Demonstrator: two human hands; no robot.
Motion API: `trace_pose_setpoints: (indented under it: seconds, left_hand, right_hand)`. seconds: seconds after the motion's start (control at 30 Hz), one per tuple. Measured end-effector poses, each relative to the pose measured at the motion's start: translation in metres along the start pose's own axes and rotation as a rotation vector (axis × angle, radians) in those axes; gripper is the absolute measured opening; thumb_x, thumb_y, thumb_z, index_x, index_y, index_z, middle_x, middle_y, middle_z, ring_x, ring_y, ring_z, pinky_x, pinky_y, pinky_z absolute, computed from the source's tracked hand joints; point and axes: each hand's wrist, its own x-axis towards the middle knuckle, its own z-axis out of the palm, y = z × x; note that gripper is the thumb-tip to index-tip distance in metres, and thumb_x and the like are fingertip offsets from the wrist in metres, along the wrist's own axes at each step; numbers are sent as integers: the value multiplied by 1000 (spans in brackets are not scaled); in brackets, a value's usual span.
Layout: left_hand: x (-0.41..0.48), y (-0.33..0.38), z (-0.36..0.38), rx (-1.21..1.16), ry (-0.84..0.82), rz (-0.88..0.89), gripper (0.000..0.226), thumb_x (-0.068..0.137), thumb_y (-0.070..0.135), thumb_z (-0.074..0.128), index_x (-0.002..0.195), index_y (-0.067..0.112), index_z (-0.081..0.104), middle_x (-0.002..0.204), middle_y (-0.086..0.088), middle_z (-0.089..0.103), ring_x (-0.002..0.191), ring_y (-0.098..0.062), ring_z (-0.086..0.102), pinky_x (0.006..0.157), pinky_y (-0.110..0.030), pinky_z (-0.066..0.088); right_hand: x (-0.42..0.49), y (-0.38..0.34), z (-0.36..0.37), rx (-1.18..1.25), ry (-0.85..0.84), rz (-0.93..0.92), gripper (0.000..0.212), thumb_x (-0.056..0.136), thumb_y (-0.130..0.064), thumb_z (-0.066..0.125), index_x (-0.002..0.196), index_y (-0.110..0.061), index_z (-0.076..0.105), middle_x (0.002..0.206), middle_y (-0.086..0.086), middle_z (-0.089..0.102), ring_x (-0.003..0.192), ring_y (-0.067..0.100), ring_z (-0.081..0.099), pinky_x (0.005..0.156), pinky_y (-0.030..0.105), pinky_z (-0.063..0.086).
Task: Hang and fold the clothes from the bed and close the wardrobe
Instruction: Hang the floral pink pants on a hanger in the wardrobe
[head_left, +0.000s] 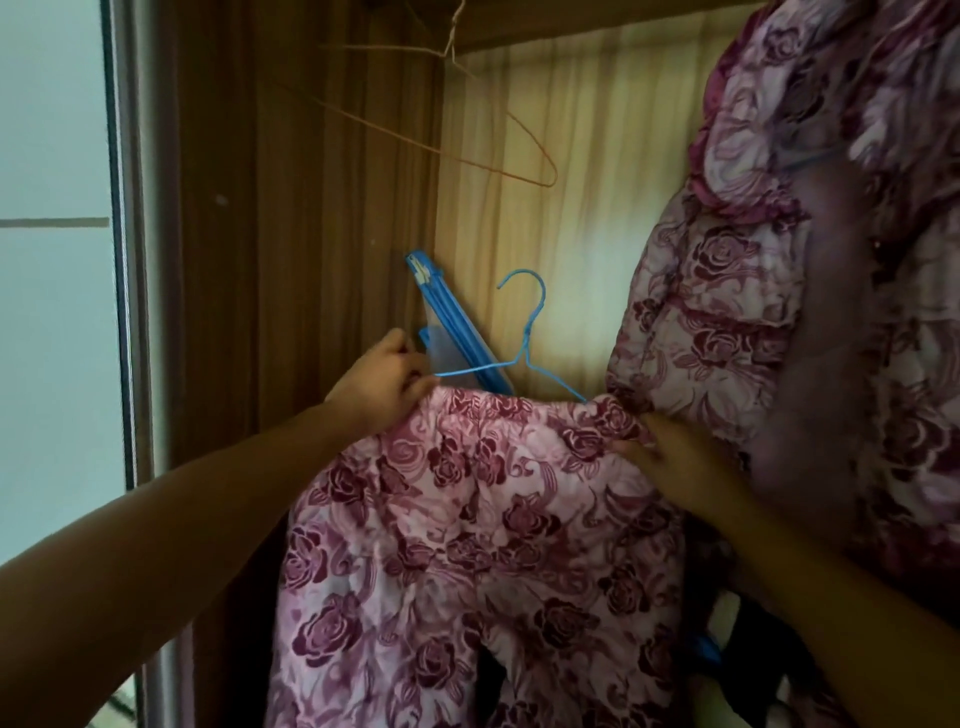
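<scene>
Head view, inside the wooden wardrobe (311, 208): the left hand (382, 387) is clenching the left tip of the blue wire hanger (527, 332) together with the top edge of the rose-print garment (467, 519). The right hand (670, 457) is pinching that same edge just below the hanger's right arm. The garment is draping down beneath the hanger. Right of the hanger, a second rose-print garment (753, 286) is hanging; above it, a bare copper-coloured wire hanger (519, 130).

Wardrobe (571, 182) middle is left open, right side is filled by hung floral garment (753, 286), top is crossed by wire hanger (447, 149).
</scene>
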Motion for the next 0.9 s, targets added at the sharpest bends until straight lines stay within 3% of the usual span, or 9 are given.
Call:
trace_pose_setpoints:
  seconds: [0.13,0.23,0.37,0.47,0.53,0.6,0.7,0.8,0.9]
  left_hand:
    - [5,13,-2,-22,-19,-17,25,95,32,66,86,9,66,90,-5,52,88,-26,57,81,-35,45]
    - [14,14,-8,19,18,-22,37,94,45,62,79,11,59,82,-5,54,84,-22,53,77,-37,43]
    - [38,4,-16,-30,141,-66,29,91,37,69,78,11,62,82,-7,56,87,-28,56,83,-41,45]
    - [52,-8,-16,-235,318,-158,26,86,37,75,98,16,65,93,-5,57,91,-22,57,85,-35,47]
    - [54,-15,-15,-413,448,-219,43,90,50,66,123,23,58,110,-4,59,100,-14,58,90,-27,46]
    - [57,-24,-12,-480,497,-329,51,92,66,49,131,33,50,124,-1,63,110,-15,60,94,-29,46]
    - [68,-22,-5,-531,401,-384,67,84,86,31,117,35,59,112,4,71,108,-21,65,91,-39,51]
    - [96,3,-6,-502,462,-316,68,88,81,31,95,21,61,96,-8,68,97,-31,64,84,-44,50]
    - [129,27,-16,-338,494,-272,63,91,75,33,90,15,55,96,-15,66,95,-37,62,81,-47,48]
  right_hand:
    - [9,-27,7,-21,93,-8,33,101,-33,56,113,-3,58,100,21,69,95,40,66,80,48,51]
    - [17,-46,-7,-79,167,19,32,102,-33,54,120,-7,59,105,20,69,99,41,64,82,46,52]
    - [39,-77,-36,-218,241,28,33,102,-39,50,119,-12,58,107,16,67,102,39,63,80,42,51]
    - [58,-101,-59,-351,317,-36,29,102,-38,49,113,-12,56,93,14,67,89,37,65,64,36,40]
    - [71,-111,-79,-432,350,-58,26,102,-37,49,109,-13,54,86,14,64,85,38,65,62,36,37]
    - [83,-115,-103,-486,377,-69,26,102,-36,49,110,-13,53,89,16,65,87,40,66,64,39,42]
    - [95,-120,-136,-533,427,-55,27,101,-37,50,115,-14,54,101,19,68,94,42,66,69,42,45]
    - [102,-126,-156,-594,464,-21,25,101,-40,49,101,-15,48,98,20,67,94,43,65,68,42,43]
    - [103,-132,-175,-667,493,24,27,102,-40,46,97,-14,44,97,19,66,90,41,65,62,38,39]
